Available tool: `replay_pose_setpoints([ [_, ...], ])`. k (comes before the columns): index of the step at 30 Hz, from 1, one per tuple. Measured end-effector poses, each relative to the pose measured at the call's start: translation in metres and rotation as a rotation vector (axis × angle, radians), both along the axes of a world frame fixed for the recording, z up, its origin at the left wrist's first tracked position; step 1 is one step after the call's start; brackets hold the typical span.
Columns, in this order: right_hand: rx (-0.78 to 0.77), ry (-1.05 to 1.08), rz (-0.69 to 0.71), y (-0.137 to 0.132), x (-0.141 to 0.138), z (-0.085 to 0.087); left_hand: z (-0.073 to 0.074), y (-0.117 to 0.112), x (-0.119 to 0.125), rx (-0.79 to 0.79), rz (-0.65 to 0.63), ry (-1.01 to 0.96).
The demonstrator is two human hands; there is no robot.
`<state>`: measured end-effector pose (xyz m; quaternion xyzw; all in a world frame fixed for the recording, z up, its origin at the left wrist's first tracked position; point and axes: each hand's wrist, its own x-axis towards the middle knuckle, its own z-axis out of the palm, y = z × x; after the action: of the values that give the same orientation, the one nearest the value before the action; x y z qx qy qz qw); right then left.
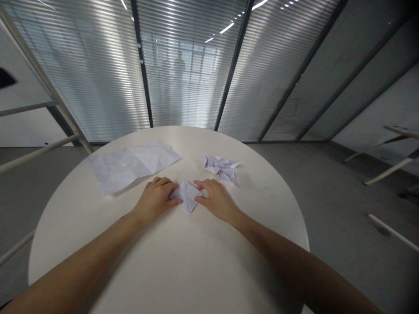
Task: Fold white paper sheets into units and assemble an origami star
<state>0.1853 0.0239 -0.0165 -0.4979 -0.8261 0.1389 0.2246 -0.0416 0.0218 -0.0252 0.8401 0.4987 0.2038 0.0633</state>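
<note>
A small folded piece of white paper (187, 196) lies on the round white table (170, 261), shaped like a diamond with creases. My left hand (156, 198) rests on its left side, fingers curled and pressing the paper's edge. From the other side, my right hand (214, 198) pinches the right edge with its fingertips. Both forearms reach in from the bottom of the view.
A large creased sheet of white paper (131, 165) lies flat at the table's far left. A finished folded paper star shape (221, 167) sits at the far right of centre. Glass walls with blinds stand behind the table; white bars cross at left and right.
</note>
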Motion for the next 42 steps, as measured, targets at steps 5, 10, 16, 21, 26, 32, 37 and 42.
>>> replay_pose_setpoints([
  [5,0.004,0.01,-0.015,0.001,0.001,0.001,0.005,-0.002,0.003,0.011,0.009,-0.036],
  [10,0.003,0.038,-0.012,0.001,0.002,0.002,0.005,-0.003,0.005,0.014,0.023,-0.065],
  [16,0.031,0.008,0.015,-0.002,0.0,0.004,0.006,-0.006,0.005,0.012,0.009,-0.043],
  [21,0.11,-0.067,0.067,-0.004,0.0,0.005,0.012,-0.01,0.006,0.053,-0.049,0.053],
  [26,0.163,-0.262,0.171,-0.009,0.001,0.012,0.023,-0.018,0.008,0.113,-0.179,0.253],
  [32,0.292,-0.579,0.341,-0.022,-0.001,0.015,0.026,-0.029,0.016,0.313,-0.262,0.438],
  [37,0.248,-0.592,0.397,-0.022,0.002,0.019,0.019,-0.028,0.018,0.362,-0.24,0.429],
  [42,0.233,-0.559,0.412,-0.022,0.007,0.026,0.012,-0.024,0.017,0.289,-0.352,0.267],
])
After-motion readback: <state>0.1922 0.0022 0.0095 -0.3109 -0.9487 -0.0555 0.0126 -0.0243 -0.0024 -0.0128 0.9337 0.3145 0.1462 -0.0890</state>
